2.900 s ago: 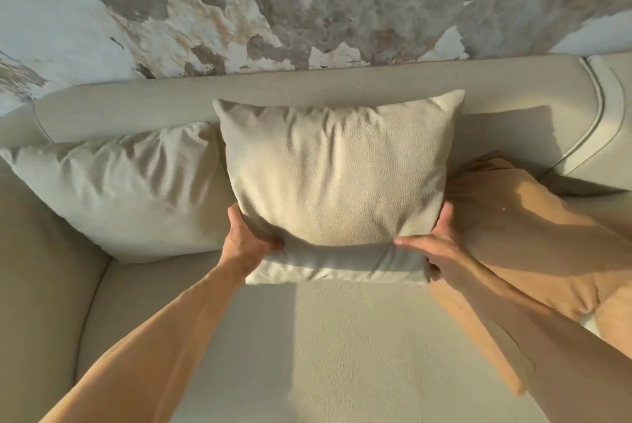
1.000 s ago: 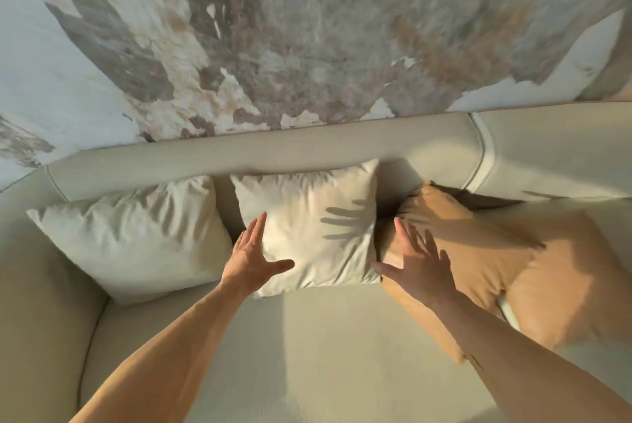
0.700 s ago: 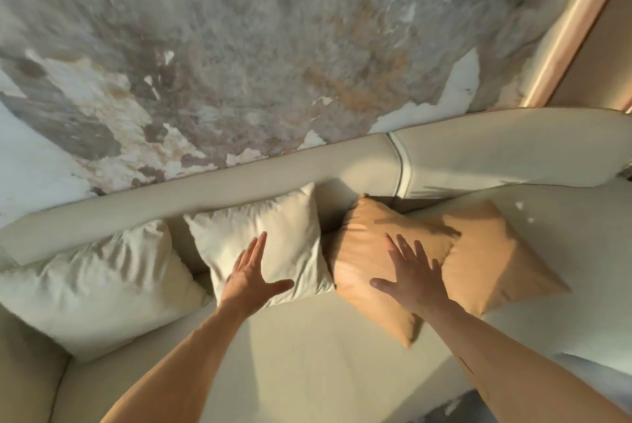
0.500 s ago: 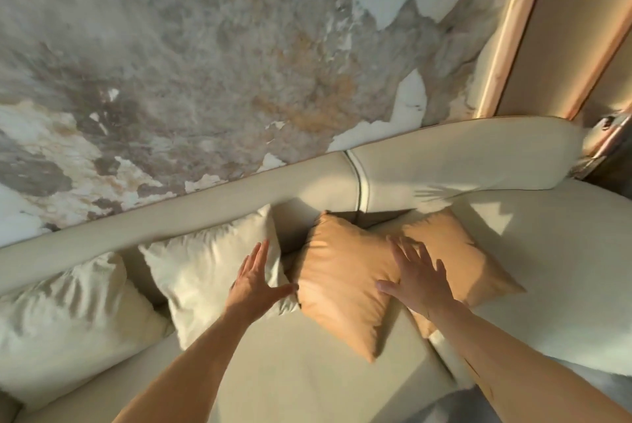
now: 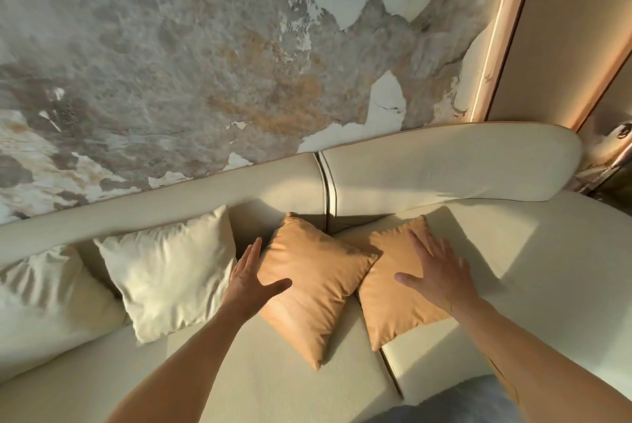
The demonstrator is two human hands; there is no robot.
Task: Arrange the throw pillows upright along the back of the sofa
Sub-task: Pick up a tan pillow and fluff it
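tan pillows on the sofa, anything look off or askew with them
Yes. Both tan pillows lie slumped on the seat, turned corner-first like diamonds and overlapping, not upright against the sofa back. The cream pillow beside them leans against it properly.

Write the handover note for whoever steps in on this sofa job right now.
Left hand: open, at the left edge of the near tan pillow.
Right hand: open, flat over the far tan pillow; no grip on either.
Done: two cream pillows lean on the sofa back.
Left: both tan pillows lie skewed on the seat; stand them upright.
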